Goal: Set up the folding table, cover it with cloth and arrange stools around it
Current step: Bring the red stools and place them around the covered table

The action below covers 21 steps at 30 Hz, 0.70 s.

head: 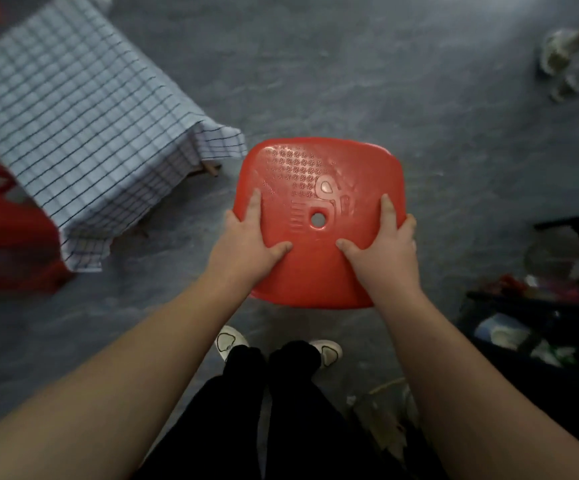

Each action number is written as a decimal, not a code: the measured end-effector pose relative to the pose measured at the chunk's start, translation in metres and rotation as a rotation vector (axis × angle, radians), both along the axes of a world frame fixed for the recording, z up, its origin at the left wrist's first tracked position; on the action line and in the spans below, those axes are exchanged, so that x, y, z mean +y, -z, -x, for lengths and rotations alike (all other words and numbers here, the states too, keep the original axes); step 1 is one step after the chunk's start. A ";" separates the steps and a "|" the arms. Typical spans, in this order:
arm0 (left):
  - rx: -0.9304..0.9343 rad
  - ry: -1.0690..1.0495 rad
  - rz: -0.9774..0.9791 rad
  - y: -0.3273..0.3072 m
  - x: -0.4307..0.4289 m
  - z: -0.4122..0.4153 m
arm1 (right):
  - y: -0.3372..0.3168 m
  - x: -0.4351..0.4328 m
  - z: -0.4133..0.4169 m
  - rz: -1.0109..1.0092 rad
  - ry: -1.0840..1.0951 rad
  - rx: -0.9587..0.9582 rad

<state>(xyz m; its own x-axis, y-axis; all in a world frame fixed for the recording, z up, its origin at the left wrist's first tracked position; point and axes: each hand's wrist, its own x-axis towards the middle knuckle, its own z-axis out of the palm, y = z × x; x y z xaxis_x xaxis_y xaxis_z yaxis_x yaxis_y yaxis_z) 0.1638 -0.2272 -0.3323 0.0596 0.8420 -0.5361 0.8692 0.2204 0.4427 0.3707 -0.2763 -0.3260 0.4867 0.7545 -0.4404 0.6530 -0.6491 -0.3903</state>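
White shoes (328, 353) on the grey floor (350, 81), nearest the camera. Above them the left hand (250, 244) and right hand (381, 247) grip the red stool (319, 174) by its seat sides. Thumbs and forefingers lie spread on top; the other fingers wrap the edges, tips hidden. To the left, a checked cloth (73, 116) drapes the table, one table leg (212, 167) showing. A second red stool (7, 237) stands beside it, apparently touching the cloth.
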 end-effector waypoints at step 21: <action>0.041 -0.715 0.104 0.109 -0.034 0.250 | 0.110 0.122 0.270 0.088 -0.715 0.032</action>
<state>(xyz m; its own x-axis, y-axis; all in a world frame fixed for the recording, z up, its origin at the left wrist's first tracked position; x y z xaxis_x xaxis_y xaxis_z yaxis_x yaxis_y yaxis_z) -0.0858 -0.2613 -0.4416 -0.5086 0.6120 -0.6057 0.5123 0.7805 0.3583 0.1008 -0.1540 -0.4357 -0.1269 0.8449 -0.5196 0.9189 -0.0971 -0.3824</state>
